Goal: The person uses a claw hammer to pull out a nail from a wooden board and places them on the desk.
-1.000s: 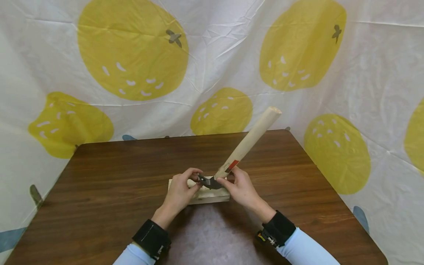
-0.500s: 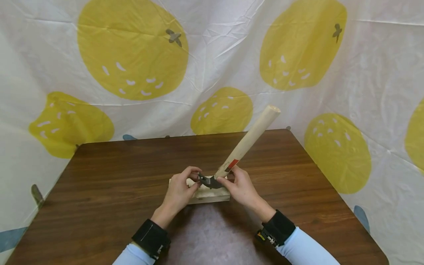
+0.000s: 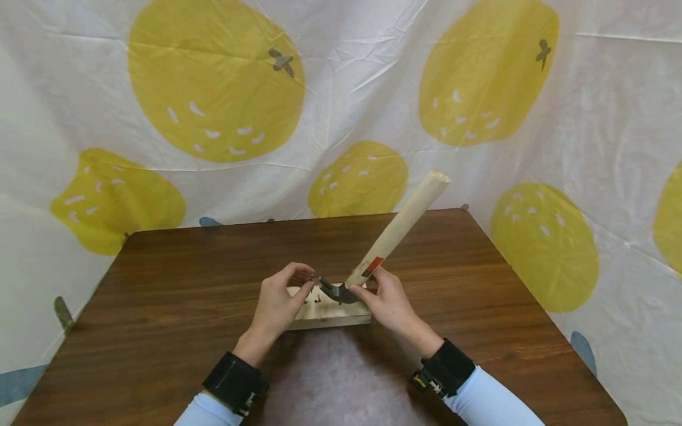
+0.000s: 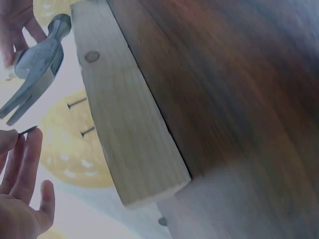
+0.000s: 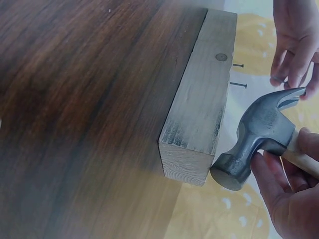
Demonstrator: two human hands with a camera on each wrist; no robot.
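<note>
A claw hammer (image 5: 264,119) with a pale wooden handle (image 3: 399,228) is held in my right hand (image 3: 391,302), gripped low on the handle beside the head. Its face is down at the right end of a wooden block (image 3: 330,319), and its claw points left. My left hand (image 3: 277,299) pinches a small dark nail (image 4: 28,130) between thumb and fingertip, just off the claw tips. Below those fingers, a nail (image 4: 76,103) and another nail (image 4: 87,132) stick out of the block's upper face, heads up. The handle leans up and to the right.
The block lies lengthwise across the brown wood-grain table (image 3: 202,284), with a round knot (image 4: 91,56) on its side. Behind the table hangs a white curtain (image 3: 351,89) with yellow fruit prints. Each wrist wears a black band (image 3: 450,367).
My left hand has drawn back to the left from the hammer's claw, with a nail between its fingers. More of the block and its standing nails now shows. The right hand and hammer stay nearly still.
</note>
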